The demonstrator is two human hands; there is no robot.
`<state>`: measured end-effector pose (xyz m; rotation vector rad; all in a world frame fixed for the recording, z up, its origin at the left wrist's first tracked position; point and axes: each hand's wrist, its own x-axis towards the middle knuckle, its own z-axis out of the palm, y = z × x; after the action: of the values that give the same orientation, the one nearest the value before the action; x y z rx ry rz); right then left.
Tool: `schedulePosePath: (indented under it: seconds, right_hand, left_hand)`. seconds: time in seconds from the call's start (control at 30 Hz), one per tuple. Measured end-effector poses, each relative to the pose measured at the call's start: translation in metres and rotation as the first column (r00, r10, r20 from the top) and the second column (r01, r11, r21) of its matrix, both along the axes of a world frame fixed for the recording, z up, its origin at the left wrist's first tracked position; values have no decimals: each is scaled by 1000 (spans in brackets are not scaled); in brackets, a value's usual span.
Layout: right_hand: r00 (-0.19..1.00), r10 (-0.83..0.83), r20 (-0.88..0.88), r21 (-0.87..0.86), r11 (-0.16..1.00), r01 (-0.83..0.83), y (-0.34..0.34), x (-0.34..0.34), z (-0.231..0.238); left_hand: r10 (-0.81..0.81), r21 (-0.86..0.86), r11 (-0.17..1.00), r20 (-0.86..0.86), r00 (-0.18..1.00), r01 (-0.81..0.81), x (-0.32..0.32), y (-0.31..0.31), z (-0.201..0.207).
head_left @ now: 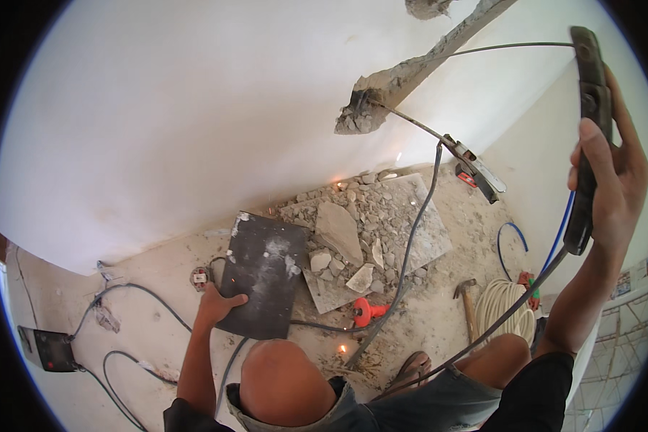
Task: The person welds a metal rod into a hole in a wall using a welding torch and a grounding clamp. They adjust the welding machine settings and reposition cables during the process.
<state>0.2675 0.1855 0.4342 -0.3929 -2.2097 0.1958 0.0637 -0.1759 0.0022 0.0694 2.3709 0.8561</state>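
My right hand [619,176], raised at the right, grips a black electrode holder [589,101]. A thin welding rod [511,47] is clamped in its upper end and runs left to the broken groove [410,75] in the white wall. A metal bar [410,120] sticks out of the groove's lower end; an earth clamp [475,169] bites its free end, a dark cable hanging from it. At the lower left, my left hand [217,306] holds a flat black panel [263,277] by its lower left edge, thumb across the face. The panel carries whitish smears.
Broken masonry [338,234] lies on a pale board [435,248] below the groove. Glowing sparks [343,348] dot the floor. Around lie a red-orange tool part [367,312], a hammer [468,306], a coiled cream cable [504,309] and a dark box [50,351] with cables.
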Motion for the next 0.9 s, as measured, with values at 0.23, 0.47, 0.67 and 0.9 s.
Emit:
schedulePosePath:
  seconds: [0.23, 0.47, 0.67, 0.9]
  right_hand:
    - [973, 139, -183, -230, 956, -180, 36, -29, -68]
    - [941, -11, -339, -326, 939, -107, 54, -54, -179]
    - [930, -31, -367, -359, 927, -111, 57, -51, -192]
    - [898, -32, -439, -330, 935, -129, 57, -45, -203]
  left_hand:
    - [119, 170, 982, -227, 967, -81, 17, -32, 150]
    - [528, 612, 781, -537, 658, -128, 91, -1, 311]
    - [502, 598, 797, -576, 645, -86, 131, 47, 335]
    - [617, 691, 695, -430, 659, -199, 149, 81, 327]
